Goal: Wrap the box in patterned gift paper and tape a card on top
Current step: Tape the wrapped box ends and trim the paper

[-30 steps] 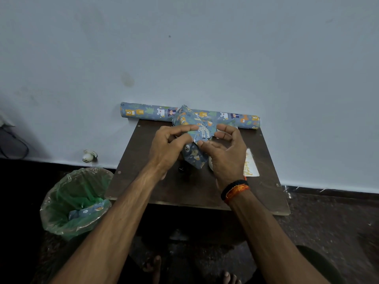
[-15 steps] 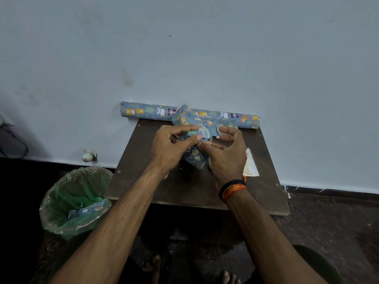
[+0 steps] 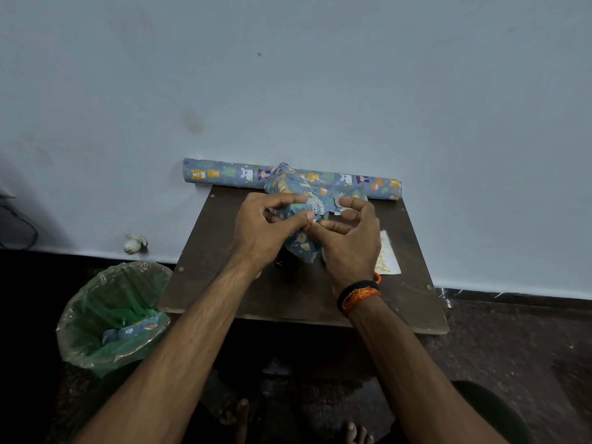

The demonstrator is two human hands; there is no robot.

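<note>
- The box [image 3: 299,200], already covered in blue paper printed with cartoon animals and leaves, is held up tilted over the middle of the brown table [image 3: 224,277] — creased, crinkled folds show at its near end.
- A folded paper flap is pinched by the left hand [image 3: 266,229], thumb and forefinger curled round it.
- The right hand [image 3: 350,238] is curled against the same end, fingertips meeting the left thumb; the paper is gripped there.
- A long cylindrical paper roll [image 3: 224,174], same print, is laid along the wall at the table's far edge.
- A pale glossy card [image 3: 389,259] with gold script is seen flat on the table, just right of the right hand.
- A bin [image 3: 109,315] lined with crinkly green plastic is seen left — a paper scrap inside.
</note>
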